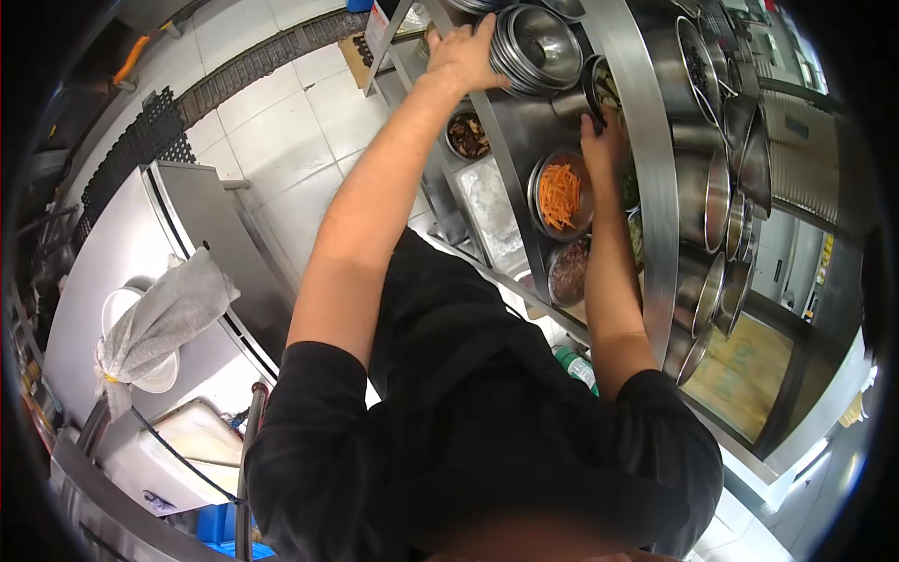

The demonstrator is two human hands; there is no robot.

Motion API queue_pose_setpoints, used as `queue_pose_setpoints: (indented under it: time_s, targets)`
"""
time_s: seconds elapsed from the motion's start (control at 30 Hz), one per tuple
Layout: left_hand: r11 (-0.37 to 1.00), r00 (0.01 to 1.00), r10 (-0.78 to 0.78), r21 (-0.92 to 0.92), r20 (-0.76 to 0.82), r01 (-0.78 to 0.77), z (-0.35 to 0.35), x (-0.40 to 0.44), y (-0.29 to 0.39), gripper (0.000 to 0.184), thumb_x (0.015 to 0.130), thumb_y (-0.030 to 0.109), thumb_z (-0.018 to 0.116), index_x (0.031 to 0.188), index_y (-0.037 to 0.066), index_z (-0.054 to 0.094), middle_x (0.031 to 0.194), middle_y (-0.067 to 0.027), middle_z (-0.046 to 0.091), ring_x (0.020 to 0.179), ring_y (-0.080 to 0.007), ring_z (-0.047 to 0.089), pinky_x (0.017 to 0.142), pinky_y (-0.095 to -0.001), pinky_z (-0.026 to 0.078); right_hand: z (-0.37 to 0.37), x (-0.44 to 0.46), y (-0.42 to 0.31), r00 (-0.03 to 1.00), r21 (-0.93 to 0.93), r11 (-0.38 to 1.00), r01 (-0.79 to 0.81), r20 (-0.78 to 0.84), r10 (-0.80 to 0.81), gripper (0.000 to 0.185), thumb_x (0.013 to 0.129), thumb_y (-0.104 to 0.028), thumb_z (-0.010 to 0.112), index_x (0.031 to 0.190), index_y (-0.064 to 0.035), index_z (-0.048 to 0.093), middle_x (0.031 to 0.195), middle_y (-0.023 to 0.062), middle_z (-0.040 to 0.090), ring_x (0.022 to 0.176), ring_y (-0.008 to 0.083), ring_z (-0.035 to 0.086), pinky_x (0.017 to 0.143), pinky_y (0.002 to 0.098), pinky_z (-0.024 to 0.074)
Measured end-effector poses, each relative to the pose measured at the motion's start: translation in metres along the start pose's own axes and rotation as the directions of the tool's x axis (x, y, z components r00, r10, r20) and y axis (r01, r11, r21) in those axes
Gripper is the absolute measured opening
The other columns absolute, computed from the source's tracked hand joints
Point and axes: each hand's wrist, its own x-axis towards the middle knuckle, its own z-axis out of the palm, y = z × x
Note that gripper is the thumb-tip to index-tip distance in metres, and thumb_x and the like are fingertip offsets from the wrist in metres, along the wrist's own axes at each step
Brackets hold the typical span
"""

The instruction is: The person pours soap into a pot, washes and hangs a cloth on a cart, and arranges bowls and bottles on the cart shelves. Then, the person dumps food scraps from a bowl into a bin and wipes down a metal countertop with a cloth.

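Note:
My left hand (464, 58) reaches to a stack of steel bowls (548, 49) on the metal shelf. Its fingers are spread, with thumb and forefinger against the stack's near side. My right hand (604, 145) is at the lower rim of a metal bowl (594, 86) holding pale green-yellow pieces of food. Thumb and fingers close about that rim, partly hidden by the hand itself. Below, between my forearms, sits a steel bowl of shredded carrot (560, 197). Nearer me is a bowl of reddish-brown chopped food (568, 272).
Under the shelf are a bowl of brown pieces (467, 135) and a white tray (494, 211). A steel shelf edge (646, 140) runs along my right arm, with stacked steel pans (702, 187) beyond. At left stands a counter (84, 272) with a grey cloth (173, 314).

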Motion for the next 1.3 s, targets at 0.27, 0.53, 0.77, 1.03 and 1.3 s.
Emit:
queue_pose_setpoints:
  time_s: [0.27, 0.53, 0.77, 1.03, 1.3]
  targets:
    - [0.991, 0.998, -0.064, -0.121, 0.002, 0.064, 0.01, 0.006, 0.015, 0.145, 0.051, 0.086, 0.078, 0.162, 0.011, 0.021, 0.151, -0.0237, 0.048, 0.147, -0.0381, 0.037, 0.12, -0.0653, 0.016, 0.018, 0.003, 0.017, 0.994, -0.162, 0.985, -0.061, -0.097, 0.046, 0.035, 0.084, -0.036, 0.078, 0.107, -0.0127, 0.066, 0.092, 0.0109, 0.073, 0.086, 0.0348, 0.07, 0.073, 0.0497, 0.0536]
    - [0.997, 0.994, -0.074, 0.021, -0.076, 0.076, 0.02, 0.0, 0.028, 0.14, 0.056, 0.072, 0.086, 0.16, 0.005, 0.02, 0.152, -0.0239, 0.045, 0.147, -0.0367, 0.036, 0.121, -0.0665, 0.01, 0.041, 0.01, 0.042, 0.992, -0.193, 0.977, -0.092, -0.101, 0.073, 0.03, 0.085, -0.035, 0.077, 0.104, -0.0143, 0.066, 0.084, 0.0089, 0.073, 0.082, 0.0347, 0.071, 0.07, 0.0487, 0.053]
    - [0.998, 0.997, -0.062, 0.011, -0.04, 0.063, 0.016, 0.001, 0.02, 0.126, 0.059, 0.068, 0.086, 0.155, 0.006, 0.032, 0.148, -0.0192, 0.051, 0.143, -0.0336, 0.043, 0.122, -0.0646, 0.013, 0.065, -0.002, 0.089, 0.997, -0.064, 0.997, -0.047, -0.058, 0.044, 0.033, 0.092, -0.035, 0.07, 0.114, -0.0101, 0.065, 0.091, 0.0152, 0.072, 0.087, 0.0344, 0.071, 0.078, 0.0475, 0.0532]
    - [0.948, 0.905, -0.012, -0.292, -0.426, -0.125, 0.028, -0.078, 0.0, 0.054, 0.082, 0.038, 0.08, 0.125, 0.008, 0.067, 0.124, -0.0151, 0.069, 0.118, -0.0323, 0.063, 0.108, -0.0477, 0.043, -0.023, -0.05, -0.008, 0.939, 0.004, 0.973, -0.231, 0.264, 0.222, 0.047, 0.099, -0.037, 0.06, 0.129, -0.0006, 0.062, 0.126, 0.0237, 0.066, 0.114, 0.0397, 0.065, 0.098, 0.0427, 0.0518]
    - [0.743, 0.664, -0.485, -0.132, 0.569, 0.656, 0.163, -0.282, -0.147, 0.087, 0.087, 0.045, 0.075, 0.15, -0.004, 0.041, 0.145, -0.0305, 0.051, 0.136, -0.04, 0.051, 0.109, -0.0455, 0.045, -0.154, -0.221, -0.081, 1.0, 0.407, 0.913, 0.004, -0.002, -0.004, 0.025, 0.091, -0.016, 0.068, 0.115, -0.0115, 0.068, 0.106, 0.0111, 0.064, 0.092, 0.0339, 0.067, 0.077, 0.0431, 0.0561]
